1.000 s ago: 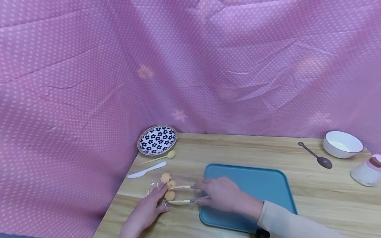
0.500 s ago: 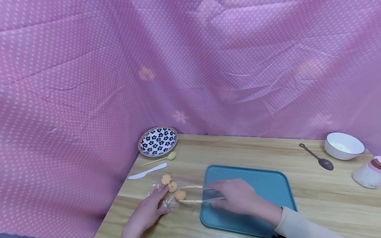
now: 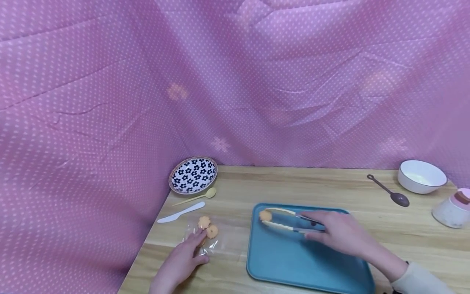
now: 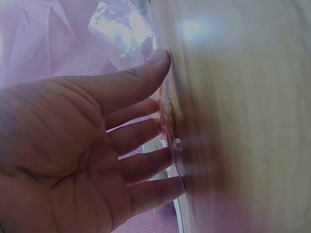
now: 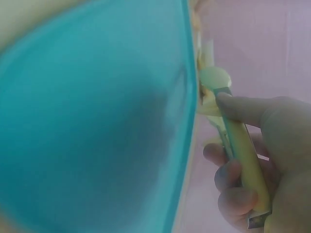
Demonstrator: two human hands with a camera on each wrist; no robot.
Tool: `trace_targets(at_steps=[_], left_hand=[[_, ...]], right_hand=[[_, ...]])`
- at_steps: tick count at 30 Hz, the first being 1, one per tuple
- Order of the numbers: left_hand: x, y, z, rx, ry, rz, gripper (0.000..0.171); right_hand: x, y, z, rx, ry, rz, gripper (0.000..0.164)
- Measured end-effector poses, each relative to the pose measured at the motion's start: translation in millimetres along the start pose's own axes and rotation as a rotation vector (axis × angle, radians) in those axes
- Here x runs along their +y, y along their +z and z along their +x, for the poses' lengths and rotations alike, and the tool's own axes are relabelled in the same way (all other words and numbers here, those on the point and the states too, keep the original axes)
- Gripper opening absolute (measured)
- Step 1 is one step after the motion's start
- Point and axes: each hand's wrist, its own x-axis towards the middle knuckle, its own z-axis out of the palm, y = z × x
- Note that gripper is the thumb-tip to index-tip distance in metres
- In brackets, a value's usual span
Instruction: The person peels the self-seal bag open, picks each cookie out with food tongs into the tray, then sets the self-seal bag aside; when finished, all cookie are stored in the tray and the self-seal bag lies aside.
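Observation:
My left hand [image 3: 180, 259] lies with extended fingertips on a clear plastic bag [image 3: 228, 244]. Two small flower-shaped cookies [image 3: 204, 222] show by those fingers, and part of another peeks out from under them. In the left wrist view the thumb and fingers of the left hand [image 4: 73, 145] touch the crinkled bag [image 4: 124, 29] at the wooden surface. My right hand [image 3: 343, 232] grips a pair of tongs [image 3: 278, 226] with pale tips. One cookie [image 3: 265, 215] sits between those tips, at the far left corner of the blue tray [image 3: 290, 261]. Fingers curl round the tongs [image 5: 248, 170] in the right wrist view.
Behind the bag lie a white plastic knife [image 3: 181, 212] and a yellow spoon [image 3: 210, 193], with a flower-patterned dish [image 3: 194, 175] at the back left. A brown spoon [image 3: 399, 199], a white bowl [image 3: 418, 183] and a pink-topped jar [image 3: 451, 212] stand right. Pink dotted cloth [image 3: 235, 81] hangs around the table.
The right hand has drawn the tongs rightward with one cookie, off the bag and over to the tray. My left hand has stayed on the bag with the other cookies.

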Motion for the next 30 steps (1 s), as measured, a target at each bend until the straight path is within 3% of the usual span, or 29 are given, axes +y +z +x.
trace_targets(at_steps=[3, 10, 18, 25, 30], left_hand=[[-1.7, -0.2, -2.3, 0.001, 0.001, -0.005, 0.074], [-8.9, -5.4, -13.1, 0.011, -0.022, 0.025, 0.070], [-4.3, -5.6, -7.0, 0.003, -0.018, 0.036, 0.069], [-0.2, -2.8, -0.2, 0.023, -0.013, 0.023, 0.072], [-0.4, -0.9, 1.6, 0.032, -0.008, 0.026, 0.072]], right_hand=[[15.2, -0.4, -6.0, 0.018, 0.039, -0.006, 0.054], [25.7, 8.1, -9.9, -0.091, 0.067, 0.010, 0.055], [24.9, 0.1, -10.2, -0.046, 0.079, 0.024, 0.059], [8.6, -11.4, -1.6, -0.037, 0.106, 0.035, 0.065], [-15.7, -12.1, 11.8, -0.062, 0.025, 0.038, 0.059]])
